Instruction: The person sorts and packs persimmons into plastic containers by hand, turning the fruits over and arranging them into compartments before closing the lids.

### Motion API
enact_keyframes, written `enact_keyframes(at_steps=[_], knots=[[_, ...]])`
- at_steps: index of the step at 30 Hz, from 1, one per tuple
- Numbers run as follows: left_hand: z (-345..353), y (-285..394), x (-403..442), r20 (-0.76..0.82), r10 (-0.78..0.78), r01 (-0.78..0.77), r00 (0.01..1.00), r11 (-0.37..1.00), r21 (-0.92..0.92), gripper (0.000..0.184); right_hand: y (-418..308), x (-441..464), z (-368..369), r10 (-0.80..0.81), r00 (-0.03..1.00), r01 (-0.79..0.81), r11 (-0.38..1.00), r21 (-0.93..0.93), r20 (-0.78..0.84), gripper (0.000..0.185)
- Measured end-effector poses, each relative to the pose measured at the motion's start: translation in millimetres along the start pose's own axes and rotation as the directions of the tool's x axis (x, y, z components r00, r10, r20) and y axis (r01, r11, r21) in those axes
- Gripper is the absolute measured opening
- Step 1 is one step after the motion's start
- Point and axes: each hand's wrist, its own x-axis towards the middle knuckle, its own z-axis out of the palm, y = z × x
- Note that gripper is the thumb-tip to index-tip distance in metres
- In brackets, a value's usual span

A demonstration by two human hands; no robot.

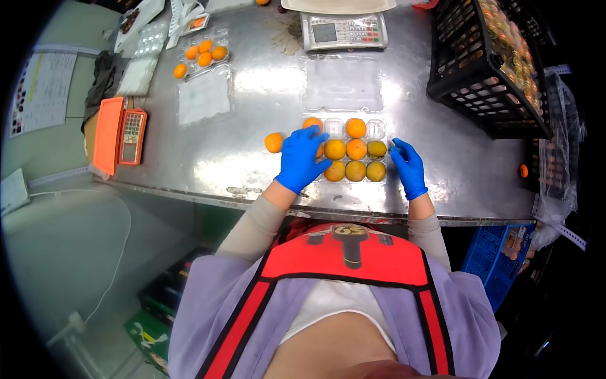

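Note:
In front of me lies a clear plastic tray (333, 128) with cups, its attached lid (343, 84) folded open away from me. Several oranges sit in it, such as one orange (355, 128) in the far row and a greener one (376, 171) at the near right corner. Two far-row cups hold no fruit. My left hand (302, 159), blue-gloved, reaches over the tray's left side with fingers apart, fingertips at the far-left orange (312, 122). Part of the left column is hidden under it. A loose orange (273, 143) rests just left of that hand. Beside the tray's right edge, my right hand (409, 168) is open and holds nothing.
A weighing scale (344, 31) stands behind the lid. At the far left is another tray (205, 95) with several oranges (205, 59). An orange scale (120, 137) sits at the left edge. A black crate (489, 76) of packed fruit occupies the right.

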Motion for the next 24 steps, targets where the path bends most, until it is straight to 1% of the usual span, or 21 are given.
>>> enact_keyframes(at_steps=[2, 4, 5, 7, 9, 10, 12, 13, 15, 16, 17, 19, 20, 22, 23, 24], knots=[[6, 1, 1, 0.028, 0.001, -0.001, 1.0, 1.0, 0.021, 0.055, -2, -1, 1, 0.043, 0.999, -0.043, 0.998, 0.049, 0.009, 0.034], [10, 5, 5, 0.054, 0.003, -0.005, 0.999, 0.999, 0.039, 0.057, -1, -1, 1, 0.035, 0.999, -0.037, 0.997, 0.074, 0.02, 0.034], [12, 6, 9, 0.065, 0.029, -0.033, 0.997, 0.997, 0.073, 0.058, -1, -2, 1, 0.028, 0.999, -0.031, 0.995, 0.099, 0.032, 0.035], [11, 8, 17, 0.079, 0.056, -0.064, 0.995, 0.993, 0.104, 0.059, 0, -2, 0, 0.015, 1.0, -0.017, 0.996, 0.089, 0.024, 0.034], [7, 6, 22, 0.045, 0.034, -0.039, 0.998, 0.993, 0.113, 0.053, 0, -1, -3, 0.004, 1.0, -0.005, 0.997, 0.08, 0.016, 0.034], [4, 0, 23, 0.048, 0.033, -0.039, 0.998, 0.993, 0.114, 0.053, 1, 0, -5, 0.009, 1.0, -0.009, 0.998, 0.06, 0.008, 0.034], [-5, -16, 19, -0.087, -0.12, 0.123, 0.989, 0.992, 0.033, 0.04, 2, 0, -8, 0.017, 1.0, -0.017, 0.999, 0.048, 0.005, 0.034], [-10, -23, 15, -0.086, -0.124, 0.128, 0.989, 0.991, 0.041, 0.04, 2, 0, -11, 0.048, 0.999, -0.049, 0.997, 0.055, 0.013, 0.034], [-19, -35, 6, -0.155, -0.182, 0.201, 0.971, 0.973, 0.116, 0.028, 2, -1, -12, 0.078, 0.997, -0.08, 0.995, 0.067, 0.029, 0.035], [-22, -37, 3, -0.145, -0.188, 0.206, 0.971, 0.972, 0.117, 0.026, 2, -2, -12, 0.079, 0.997, -0.08, 0.994, 0.078, 0.024, 0.035], [-23, -37, 0, -0.146, -0.191, 0.209, 0.971, 0.971, 0.12, 0.026, 2, -2, -13, 0.08, 0.997, -0.081, 0.993, 0.089, 0.018, 0.035], [-25, -31, -4, -0.058, -0.161, 0.165, 0.985, 0.984, 0.063, 0.03, 3, -3, -13, 0.075, 0.997, -0.078, 0.992, 0.103, 0.029, 0.035], [-23, -27, -5, -0.06, -0.162, 0.165, 0.985, 0.984, 0.063, 0.03, 3, -3, -12, 0.082, 0.996, -0.086, 0.99, 0.107, 0.04, 0.035], [-15, -18, -5, -0.101, -0.029, 0.048, 0.994, 0.981, 0.186, 0.037, 0, -2, -11, 0.088, 0.995, -0.093, 0.99, 0.109, 0.052, 0.035], [-12, -14, -5, -0.104, -0.031, 0.05, 0.994, 0.981, 0.186, 0.037, -2, -2, -10, 0.087, 0.995, -0.093, 0.989, 0.116, 0.057, 0.035], [-11, -11, -5, -0.125, -0.028, 0.053, 0.992, 0.978, 0.202, 0.042, -4, -1, -10, 0.087, 0.994, -0.094, 0.988, 0.123, 0.062, 0.035]])
